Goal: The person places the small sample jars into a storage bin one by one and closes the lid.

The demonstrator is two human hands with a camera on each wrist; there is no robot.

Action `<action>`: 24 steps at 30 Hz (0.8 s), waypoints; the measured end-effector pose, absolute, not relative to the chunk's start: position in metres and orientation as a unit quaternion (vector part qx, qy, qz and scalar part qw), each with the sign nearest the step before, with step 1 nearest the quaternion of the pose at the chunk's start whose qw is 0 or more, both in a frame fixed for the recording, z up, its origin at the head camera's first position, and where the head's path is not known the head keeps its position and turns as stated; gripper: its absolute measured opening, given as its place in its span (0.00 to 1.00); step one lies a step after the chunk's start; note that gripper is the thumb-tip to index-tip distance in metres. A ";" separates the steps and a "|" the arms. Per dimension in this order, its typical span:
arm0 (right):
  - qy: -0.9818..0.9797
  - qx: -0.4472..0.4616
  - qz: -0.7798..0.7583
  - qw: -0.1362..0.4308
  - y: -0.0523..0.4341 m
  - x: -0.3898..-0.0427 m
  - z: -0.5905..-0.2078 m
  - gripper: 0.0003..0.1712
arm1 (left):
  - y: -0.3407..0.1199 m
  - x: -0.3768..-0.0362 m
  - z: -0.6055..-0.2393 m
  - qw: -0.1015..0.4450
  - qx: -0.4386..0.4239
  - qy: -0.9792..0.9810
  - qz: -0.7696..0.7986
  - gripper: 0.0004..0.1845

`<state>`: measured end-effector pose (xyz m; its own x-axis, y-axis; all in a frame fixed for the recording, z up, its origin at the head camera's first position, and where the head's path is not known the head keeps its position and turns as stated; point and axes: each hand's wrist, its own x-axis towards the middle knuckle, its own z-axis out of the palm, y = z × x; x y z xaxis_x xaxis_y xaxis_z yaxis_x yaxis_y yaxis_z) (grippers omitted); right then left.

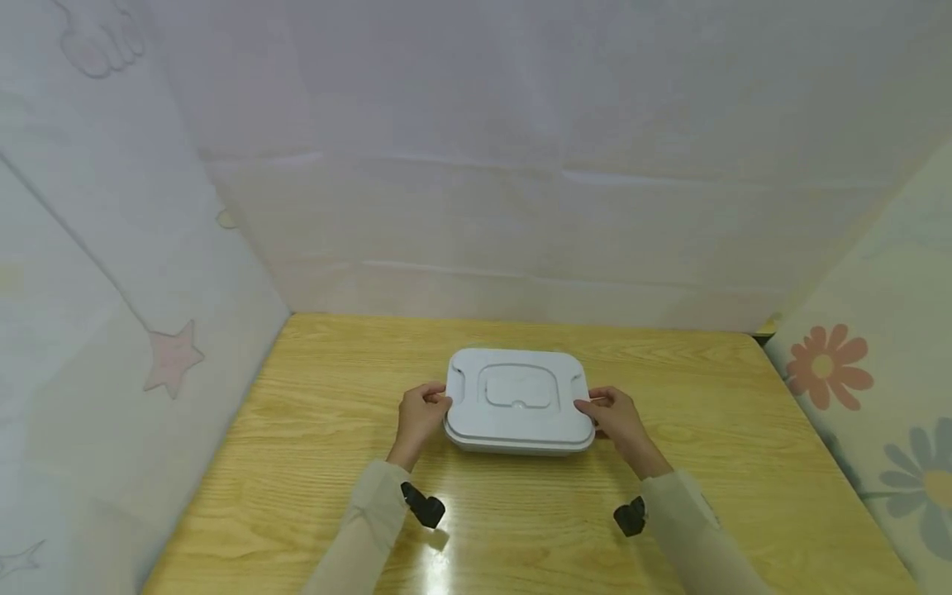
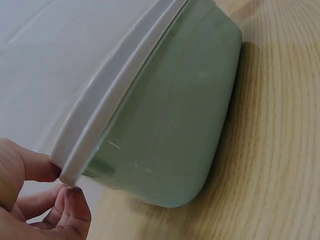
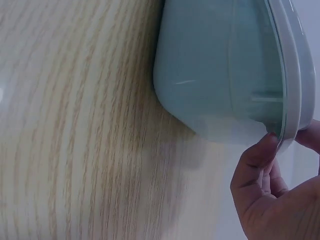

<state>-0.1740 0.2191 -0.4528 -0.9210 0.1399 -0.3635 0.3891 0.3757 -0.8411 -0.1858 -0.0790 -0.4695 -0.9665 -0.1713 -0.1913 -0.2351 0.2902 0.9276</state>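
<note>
A lidded storage box stands on the wooden table in front of me. Its white lid has rounded corners and a raised panel in the middle. Below the lid, the smooth pale green body shows in the left wrist view. At the left end, my left hand pinches the lid's rim, thumb on top and fingers beneath. My right hand grips the rim at the opposite end in the same way; its fingertips press under the edge in the right wrist view. What the box contains is hidden.
The light wood-grain table extends around the box. Pale fabric walls close it in at the back, left and right, the right one printed with flowers. A black wrist camera sits at each sleeve cuff.
</note>
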 end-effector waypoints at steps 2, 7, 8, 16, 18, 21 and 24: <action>0.819 0.160 -0.539 0.110 0.219 -0.176 -0.455 0.29 | -0.079 -0.187 -0.471 0.028 -0.128 0.801 0.584 0.13; 0.818 0.157 -0.544 0.100 0.217 -0.177 -0.457 0.27 | -0.079 -0.189 -0.472 0.028 -0.133 0.803 0.581 0.13; 0.818 0.157 -0.544 0.100 0.216 -0.177 -0.456 0.26 | -0.080 -0.189 -0.473 0.029 -0.132 0.804 0.579 0.13; 0.821 0.164 -0.538 0.098 0.208 -0.180 -0.453 0.25 | -0.087 -0.193 -0.468 0.066 -0.135 0.799 0.583 0.14; 0.821 0.168 -0.537 0.098 0.205 -0.181 -0.452 0.25 | -0.089 -0.194 -0.468 0.070 -0.134 0.798 0.583 0.14; 0.822 0.177 -0.532 0.100 0.204 -0.182 -0.453 0.24 | -0.090 -0.193 -0.468 0.080 -0.135 0.794 0.587 0.14; 0.822 0.181 -0.531 0.102 0.204 -0.181 -0.453 0.25 | -0.090 -0.192 -0.469 0.086 -0.133 0.790 0.592 0.14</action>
